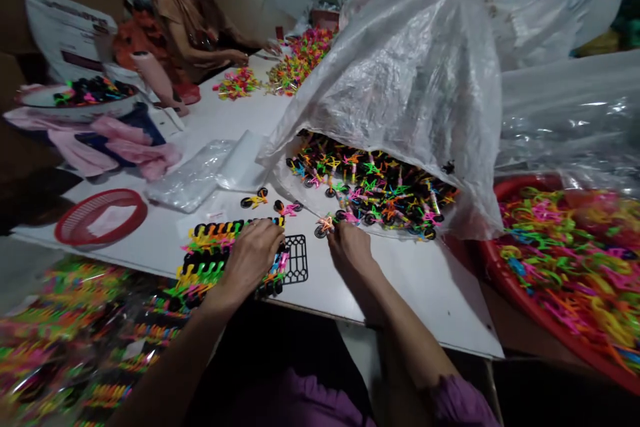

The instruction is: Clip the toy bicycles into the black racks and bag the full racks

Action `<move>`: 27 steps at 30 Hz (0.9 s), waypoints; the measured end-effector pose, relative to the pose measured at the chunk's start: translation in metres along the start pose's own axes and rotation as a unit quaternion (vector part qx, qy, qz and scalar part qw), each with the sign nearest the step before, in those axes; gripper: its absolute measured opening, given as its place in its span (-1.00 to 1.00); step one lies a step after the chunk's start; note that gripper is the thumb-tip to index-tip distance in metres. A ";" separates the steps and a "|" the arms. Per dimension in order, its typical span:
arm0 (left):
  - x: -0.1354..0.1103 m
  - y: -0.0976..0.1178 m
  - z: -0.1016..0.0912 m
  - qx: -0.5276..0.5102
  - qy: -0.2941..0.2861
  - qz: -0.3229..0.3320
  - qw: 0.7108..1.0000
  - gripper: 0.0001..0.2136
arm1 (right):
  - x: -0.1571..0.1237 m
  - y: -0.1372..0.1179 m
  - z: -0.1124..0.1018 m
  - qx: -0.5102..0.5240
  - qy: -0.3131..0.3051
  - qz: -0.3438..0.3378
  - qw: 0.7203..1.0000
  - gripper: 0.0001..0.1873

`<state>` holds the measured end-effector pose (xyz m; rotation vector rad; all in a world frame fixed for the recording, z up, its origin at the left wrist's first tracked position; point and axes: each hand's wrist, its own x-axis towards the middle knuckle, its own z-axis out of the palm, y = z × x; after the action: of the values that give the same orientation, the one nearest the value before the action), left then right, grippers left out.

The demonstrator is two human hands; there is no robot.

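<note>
My right hand (353,243) is closed, its fingertips pinching a small orange-pink toy bicycle (325,225) with black wheels just above the white table. My left hand (255,250) rests with curled fingers over a black plastic grid rack (299,259); what lies under its fingers is hidden. Rows of colourful toy bicycles (203,272) fill the rack's left part, while its right end shows bare bars. Behind my hands lie a loose yellow toy bicycle (256,198) and a pink one (289,207). More bicycles (375,187) spill from the mouth of a large clear plastic bag (400,73).
A red basin (493,253) of colourful plastic parts stands at right. On the left are a red basket (103,240), flat plastic bags (195,173) and packed toys (100,347) below the table edge. A co-worker (187,27) sits across, hands near piles of parts (305,57).
</note>
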<state>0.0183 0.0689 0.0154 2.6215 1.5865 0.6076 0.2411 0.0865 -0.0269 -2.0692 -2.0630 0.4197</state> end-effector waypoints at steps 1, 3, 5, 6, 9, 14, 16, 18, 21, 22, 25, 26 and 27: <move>0.000 0.000 -0.001 -0.004 0.006 -0.002 1.000 -0.84 | 0.005 -0.005 -0.001 0.040 -0.016 0.001 0.999 -0.77; 0.002 0.001 -0.002 -0.018 0.014 0.003 1.000 -0.85 | 0.009 -0.015 -0.001 0.157 -0.025 -0.020 0.987 -0.77; 0.005 0.002 0.000 -0.036 0.003 0.017 0.999 -0.84 | 0.004 -0.024 0.005 0.283 -0.007 -0.047 0.958 -0.77; 0.005 0.002 0.001 -0.046 -0.008 0.022 0.999 -0.83 | -0.001 -0.029 0.010 0.331 0.000 -0.051 0.942 -0.77; 0.006 0.001 0.002 -0.074 -0.025 0.018 0.997 -0.82 | -0.012 -0.037 0.025 0.439 -0.022 -0.007 0.898 -0.76; 0.006 -0.002 0.003 -0.105 -0.021 -0.025 0.994 -0.84 | -0.007 -0.031 0.024 0.516 0.007 0.035 0.856 -0.68; 0.008 -0.001 0.001 -0.107 -0.022 -0.041 0.993 -0.84 | -0.005 -0.030 0.016 0.490 0.018 0.021 0.872 -0.68; 0.012 0.002 -0.004 -0.121 -0.016 -0.054 0.991 -0.81 | -0.007 -0.031 0.010 0.485 -0.013 0.016 0.874 -0.67; 0.021 0.009 -0.016 -0.180 0.013 -0.074 0.981 -0.63 | -0.018 -0.038 0.000 0.447 -0.046 -0.007 0.894 -0.68; 0.025 0.012 -0.020 -0.207 0.010 -0.075 0.975 -0.60 | -0.022 -0.041 -0.005 0.406 -0.034 -0.027 0.913 -0.70; 0.038 0.027 -0.029 -0.298 -0.057 -0.090 0.949 -0.74 | -0.031 -0.047 -0.021 0.266 0.029 -0.089 0.959 -0.81; 0.042 0.032 -0.029 -0.321 -0.075 -0.100 0.939 -0.80 | -0.033 -0.048 -0.027 0.237 0.043 -0.103 0.965 -0.85; 0.044 0.037 -0.029 -0.338 -0.084 -0.108 0.931 -0.84 | -0.034 -0.048 -0.032 0.221 0.050 -0.112 0.968 -0.88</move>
<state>0.0581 0.0832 0.0644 1.9120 1.2846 0.7258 0.2069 0.0553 0.0211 -1.5527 -1.9017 0.6506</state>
